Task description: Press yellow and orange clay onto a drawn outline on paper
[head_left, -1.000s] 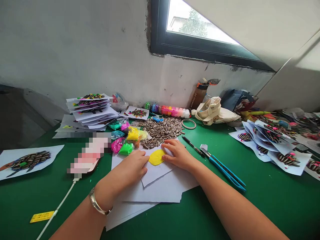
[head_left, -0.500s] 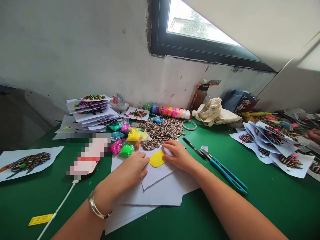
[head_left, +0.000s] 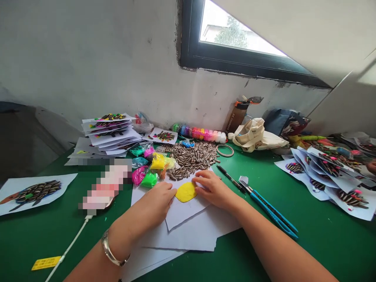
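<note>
Both hands (head_left: 158, 199) — touching yellow disc (head_left: 186, 192).

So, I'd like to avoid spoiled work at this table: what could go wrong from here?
The left hand and right hand are at opposite edges of the yellow patch, so uneven pressure might distort it. The seed pile lies close beyond the right hand, so a nudge could scatter seeds onto the white sheet. The black pen lies near that hand too and might get knocked.

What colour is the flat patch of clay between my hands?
The clay patch is bright yellow, seen best in the head view.
</note>
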Motion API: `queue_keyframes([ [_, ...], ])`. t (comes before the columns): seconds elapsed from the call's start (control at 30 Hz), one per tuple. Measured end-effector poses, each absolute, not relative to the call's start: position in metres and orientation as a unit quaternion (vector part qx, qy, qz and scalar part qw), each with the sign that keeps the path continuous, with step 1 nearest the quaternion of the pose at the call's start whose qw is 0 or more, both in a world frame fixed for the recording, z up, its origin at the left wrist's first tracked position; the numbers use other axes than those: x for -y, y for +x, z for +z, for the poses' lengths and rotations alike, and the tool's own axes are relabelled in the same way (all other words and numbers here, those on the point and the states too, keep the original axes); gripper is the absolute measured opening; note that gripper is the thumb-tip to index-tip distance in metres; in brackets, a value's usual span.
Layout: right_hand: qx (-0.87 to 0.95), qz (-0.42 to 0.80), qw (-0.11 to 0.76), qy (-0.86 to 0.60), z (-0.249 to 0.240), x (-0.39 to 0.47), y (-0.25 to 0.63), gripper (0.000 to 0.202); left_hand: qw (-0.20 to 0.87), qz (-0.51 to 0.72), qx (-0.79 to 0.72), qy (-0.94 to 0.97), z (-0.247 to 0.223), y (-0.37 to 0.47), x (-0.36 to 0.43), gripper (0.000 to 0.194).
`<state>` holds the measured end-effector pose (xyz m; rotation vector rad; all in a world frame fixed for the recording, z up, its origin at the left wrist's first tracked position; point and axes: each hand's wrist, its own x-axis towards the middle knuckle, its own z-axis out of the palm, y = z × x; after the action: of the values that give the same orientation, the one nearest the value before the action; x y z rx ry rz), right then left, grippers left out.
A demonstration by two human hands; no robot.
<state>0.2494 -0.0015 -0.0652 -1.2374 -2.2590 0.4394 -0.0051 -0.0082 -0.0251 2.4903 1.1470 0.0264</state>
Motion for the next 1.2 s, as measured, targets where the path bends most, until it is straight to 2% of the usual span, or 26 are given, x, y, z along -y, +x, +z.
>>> queue_keyframes([
  [0.17,0.858,0.107,0.202,-0.459,-0.057,0.008,0.245,0.027,0.187,0.002,-0.419,0.888,-0.017,-0.001,0.014,0.03],
  [0.33,0.853,0.113,0.159,-0.483,-0.057,0.012,0.241,0.046,0.188,0.003,-0.424,0.886,-0.014,0.001,0.016,0.033],
  [0.43,0.862,0.111,0.133,-0.477,-0.057,0.014,0.238,0.042,0.186,-0.006,-0.426,0.886,-0.014,0.002,0.015,0.032],
  [0.73,0.861,0.107,0.125,-0.48,-0.052,0.013,0.235,0.037,0.174,-0.008,-0.422,0.89,-0.015,0.002,0.015,0.034],
  [0.9,0.841,0.146,0.144,-0.501,-0.054,0.013,0.237,0.046,0.172,-0.012,-0.42,0.891,-0.017,0.001,0.013,0.034],
  [1.1,0.859,0.105,0.132,-0.484,-0.054,0.014,0.236,0.04,0.172,-0.009,-0.424,0.889,-0.02,0.002,0.015,0.039],
  [1.2,0.862,0.104,0.141,-0.475,-0.057,0.011,0.239,0.039,0.171,-0.007,-0.432,0.886,-0.016,0.003,0.018,0.035],
])
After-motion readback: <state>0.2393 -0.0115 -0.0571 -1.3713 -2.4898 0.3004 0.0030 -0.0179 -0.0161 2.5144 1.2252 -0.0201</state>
